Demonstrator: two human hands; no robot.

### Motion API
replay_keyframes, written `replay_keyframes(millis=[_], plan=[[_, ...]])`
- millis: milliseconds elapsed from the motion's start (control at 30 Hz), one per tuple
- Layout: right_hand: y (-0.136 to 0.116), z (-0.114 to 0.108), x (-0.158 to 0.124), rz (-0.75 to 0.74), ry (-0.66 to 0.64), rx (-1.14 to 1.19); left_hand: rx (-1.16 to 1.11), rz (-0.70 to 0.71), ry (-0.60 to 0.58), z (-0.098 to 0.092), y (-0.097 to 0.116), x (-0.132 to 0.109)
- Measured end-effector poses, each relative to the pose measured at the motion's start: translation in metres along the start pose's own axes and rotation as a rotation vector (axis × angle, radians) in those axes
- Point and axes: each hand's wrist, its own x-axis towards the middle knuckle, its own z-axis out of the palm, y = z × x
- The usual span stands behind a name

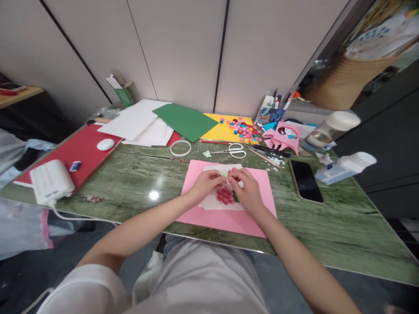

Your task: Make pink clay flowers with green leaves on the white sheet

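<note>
Pink paper (pixel 193 213) lies on the green table in front of me, with a smaller white sheet (pixel 209 203) on top. A cluster of dark pink balls (pixel 225 196) sits on the white sheet, with a dark green piece (pixel 235 197) at its right. Just above the cluster, my left hand (pixel 209 183) pinches the left side of a small light green piece (pixel 223 173). My right hand (pixel 245 185) has its fingers closed at the right side of that same piece. Some pink balls show behind my right fingertips.
White scissors (pixel 236 151), a tape roll (pixel 180 148) and a light green scrap (pixel 207 153) lie beyond the paper. Colored balls (pixel 244 131) rest on yellow paper. A phone (pixel 306 181) and bottles (pixel 347 168) stand or lie right; a white power bank (pixel 52 182) lies left.
</note>
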Motion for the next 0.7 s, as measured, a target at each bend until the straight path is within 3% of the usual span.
replay_keyframes(millis=[700], plan=[[-0.0003,-0.0016,0.0017,-0.001,0.007,-0.067,-0.081,-0.071,-0.023,0.0003,-0.0014,-0.0001]])
